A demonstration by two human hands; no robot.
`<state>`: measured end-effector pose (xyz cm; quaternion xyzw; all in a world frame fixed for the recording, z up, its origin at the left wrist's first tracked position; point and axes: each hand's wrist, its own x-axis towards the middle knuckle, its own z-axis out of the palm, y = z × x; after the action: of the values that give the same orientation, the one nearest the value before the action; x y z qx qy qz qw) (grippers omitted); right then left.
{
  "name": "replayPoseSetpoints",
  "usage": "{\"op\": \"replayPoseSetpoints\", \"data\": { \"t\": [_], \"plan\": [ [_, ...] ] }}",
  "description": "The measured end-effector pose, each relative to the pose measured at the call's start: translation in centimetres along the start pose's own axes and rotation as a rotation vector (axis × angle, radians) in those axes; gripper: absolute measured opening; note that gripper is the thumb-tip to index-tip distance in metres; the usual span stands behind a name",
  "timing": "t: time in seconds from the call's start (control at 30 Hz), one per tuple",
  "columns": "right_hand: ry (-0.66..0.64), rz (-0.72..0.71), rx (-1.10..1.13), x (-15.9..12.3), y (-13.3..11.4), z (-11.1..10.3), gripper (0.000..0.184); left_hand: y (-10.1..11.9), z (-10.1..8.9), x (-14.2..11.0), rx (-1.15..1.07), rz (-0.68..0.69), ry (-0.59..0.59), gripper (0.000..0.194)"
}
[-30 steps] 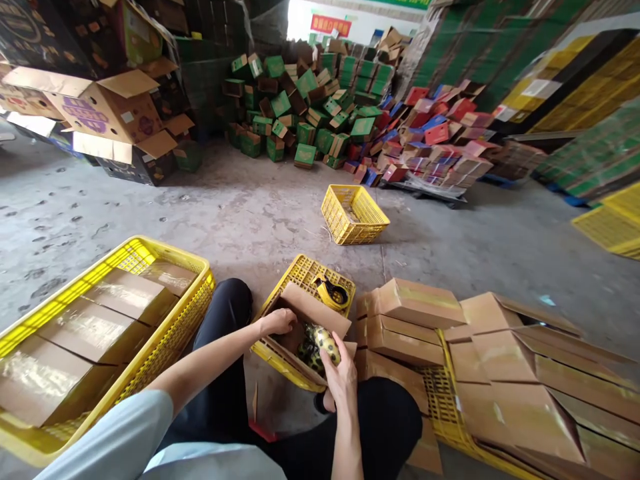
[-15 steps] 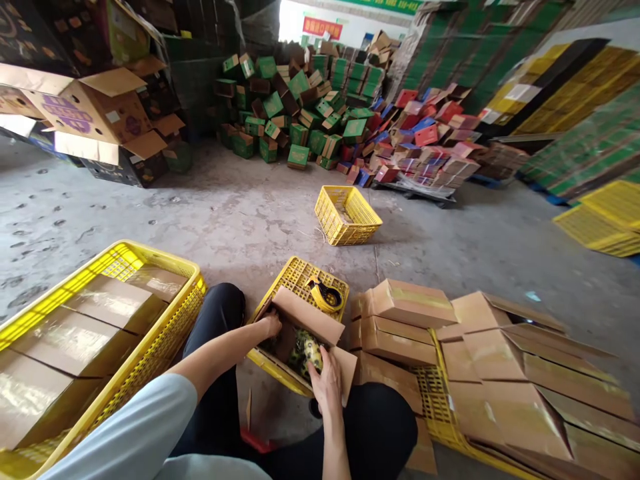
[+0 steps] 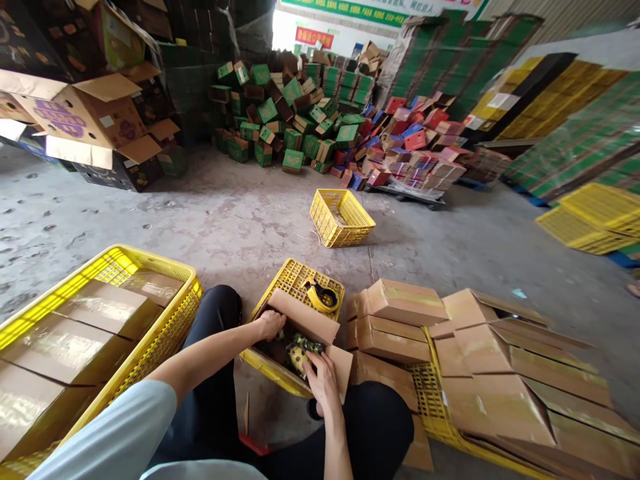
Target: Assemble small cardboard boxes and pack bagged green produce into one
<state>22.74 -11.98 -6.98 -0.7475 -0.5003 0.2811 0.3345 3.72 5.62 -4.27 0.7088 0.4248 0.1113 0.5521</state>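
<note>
In front of me an open cardboard box [image 3: 313, 317], its flaps up, rests on an upturned yellow crate [image 3: 287, 270]. My right hand [image 3: 321, 377] reaches into its right end, fingers around a yellow, black-spotted bundle [image 3: 299, 357] that looks wrapped in clear plastic. Its exact kind is not plain. At the left end of the same box is my left hand [image 3: 271, 325], fingers curled; whatever they hold is hidden. Darker spotted pieces show partly between the hands. A yellow tape dispenser [image 3: 320, 295] lies on the crate behind the raised flap.
To my left, a long yellow crate [image 3: 195, 283] holds taped cardboard boxes [image 3: 103, 310]. More cardboard boxes [image 3: 495, 393] are stacked at right, over another yellow crate [image 3: 425, 390]. Ahead stands a smaller yellow crate [image 3: 343, 220]. Green boxes [image 3: 293, 160] and red-blue boxes [image 3: 415, 139] lie heaped behind.
My right hand has lowered the spotted bundle deeper into the box. My left hand went down at the left corner, then shifted slightly, fingers still curled. The view has turned a little right.
</note>
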Motion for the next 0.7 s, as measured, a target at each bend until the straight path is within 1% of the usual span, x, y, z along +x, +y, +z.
{"op": "replayPoseSetpoints", "data": {
  "t": [0.1,0.13,0.2,0.27,0.3,0.37,0.4,0.47,0.5,0.53,0.57,0.6,0.63,0.7],
  "plan": [
    [0.013,0.01,0.058,0.3,-1.2,-1.0,0.051,1.5,-1.1,-1.2,0.14,0.042,0.002,0.054],
    [0.025,0.027,0.113,0.5,-1.9,-1.3,0.057,2.2,-1.3,-1.8,0.167,0.073,0.002,0.056],
    [0.053,0.091,0.312,1.0,-3.8,-1.9,0.066,3.6,-1.4,-3.1,0.189,0.157,0.006,0.058],
    [0.057,0.166,0.564,1.2,-6.3,-2.4,0.074,5.0,-1.0,-4.6,0.19,0.264,0.029,0.058],
    [0.029,0.181,0.646,1.2,-7.7,-2.6,0.075,5.7,-0.7,-5.2,0.179,0.314,0.044,0.057],
    [0.048,0.201,0.729,0.9,-10.0,-2.8,0.073,6.7,-0.1,-6.5,0.117,0.416,0.097,0.056],
    [0.073,0.198,0.752,0.5,-11.0,-2.9,0.072,7.0,0.1,-7.0,0.06,0.453,0.117,0.061],
    [0.127,0.185,0.795,-0.3,-12.4,-3.0,0.07,7.2,0.2,-8.0,-0.119,0.489,0.123,0.083],
    [0.149,0.177,0.818,-0.6,-12.8,-3.0,0.069,7.0,0.2,-8.3,-0.242,0.476,0.105,0.095],
    [0.169,0.17,0.841,-1.0,-13.1,-2.9,0.069,6.8,0.1,-8.6,-0.382,0.442,0.078,0.103],
    [0.19,0.163,0.863,-1.2,-13.3,-2.9,0.069,6.5,0.0,-8.9,-0.526,0.39,0.047,0.105],
    [0.211,0.158,0.88,-1.4,-13.3,-2.8,0.068,6.2,-0.1,-9.1,-0.661,0.327,0.019,0.098],
    [0.229,0.149,0.893,-1.6,-13.3,-2.7,0.068,5.9,-0.1,-9.2,-0.775,0.263,-0.001,0.087],
    [0.249,0.139,0.91,-1.7,-13.1,-2.4,0.066,5.5,0.2,-9.5,-0.923,0.164,0.002,0.066]
  ]
}}
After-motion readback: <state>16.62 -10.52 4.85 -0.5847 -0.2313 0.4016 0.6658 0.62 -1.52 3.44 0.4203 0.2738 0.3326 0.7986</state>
